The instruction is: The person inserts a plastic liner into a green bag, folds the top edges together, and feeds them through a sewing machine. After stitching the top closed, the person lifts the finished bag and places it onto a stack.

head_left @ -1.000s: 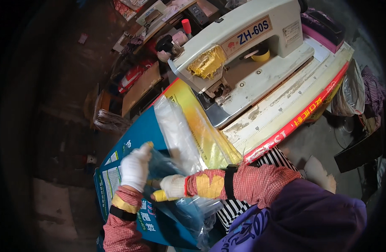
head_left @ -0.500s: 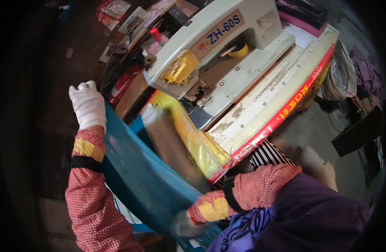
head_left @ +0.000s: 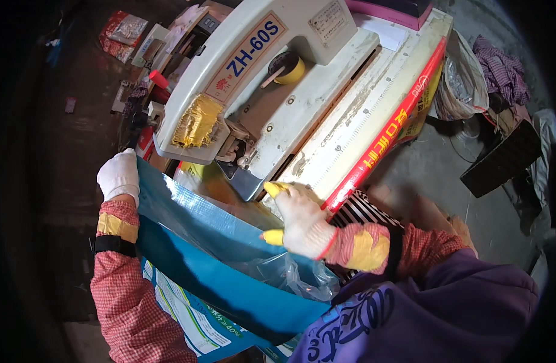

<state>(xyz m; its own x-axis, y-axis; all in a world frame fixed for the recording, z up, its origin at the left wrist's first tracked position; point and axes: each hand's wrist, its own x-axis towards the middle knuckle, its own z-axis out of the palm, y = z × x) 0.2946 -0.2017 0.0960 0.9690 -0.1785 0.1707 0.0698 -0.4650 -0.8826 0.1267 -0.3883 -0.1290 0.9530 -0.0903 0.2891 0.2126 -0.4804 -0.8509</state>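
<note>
White and scuffed, the table (head_left: 344, 130) is topped by a sewing machine (head_left: 259, 66) under dim light. Its long edge is bordered by a red strip (head_left: 350, 184), and gray floor (head_left: 432, 166) is seen between that edge and a black board (head_left: 502, 158). In front of the machine, a blue bag (head_left: 217, 260) is held with mouth parted, a clear liner (head_left: 290, 275) inside. One corner is pinched by the gloved left hand (head_left: 119, 175); near the table edge, the gloved right hand (head_left: 302, 221) is held with thumb and forefinger spread.
</note>
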